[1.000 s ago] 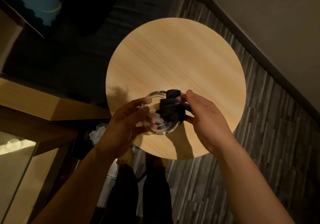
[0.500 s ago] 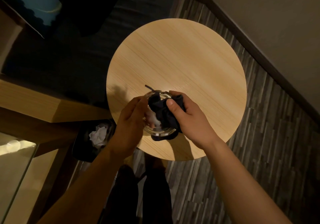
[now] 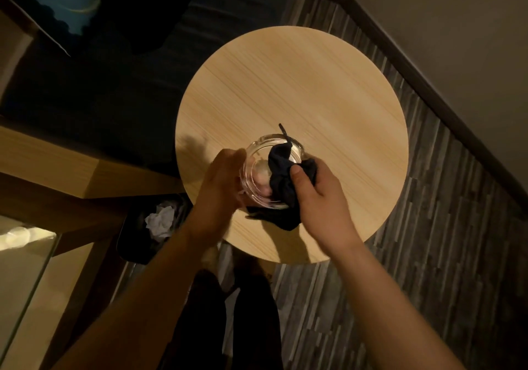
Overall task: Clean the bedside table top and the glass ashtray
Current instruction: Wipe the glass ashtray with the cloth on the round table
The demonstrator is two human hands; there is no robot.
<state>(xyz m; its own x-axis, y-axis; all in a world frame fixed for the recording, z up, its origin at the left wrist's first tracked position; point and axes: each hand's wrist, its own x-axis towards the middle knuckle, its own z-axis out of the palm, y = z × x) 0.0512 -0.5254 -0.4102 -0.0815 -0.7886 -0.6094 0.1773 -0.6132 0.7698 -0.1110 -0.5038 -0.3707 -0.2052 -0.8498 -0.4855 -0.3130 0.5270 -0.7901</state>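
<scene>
A clear glass ashtray (image 3: 258, 167) is held above the near part of the round light-wood bedside table top (image 3: 300, 89). My left hand (image 3: 220, 189) grips the ashtray's left side and underside. My right hand (image 3: 320, 198) is closed on a dark cloth (image 3: 281, 181), which is pressed into the ashtray's bowl on its right side. One thin strip of the cloth sticks up past the far rim, and a loose end hangs below the ashtray over the table.
A black waste bin (image 3: 148, 227) with crumpled white paper (image 3: 161, 221) stands on the floor left of the table. A wooden ledge (image 3: 57, 164) runs at the left. Grey plank flooring (image 3: 443, 227) and a wall with dark skirting lie to the right.
My right hand has pushed the cloth deeper into the ashtray and turned it, so a loose end now hangs below. My left hand has shifted round the ashtray's left side.
</scene>
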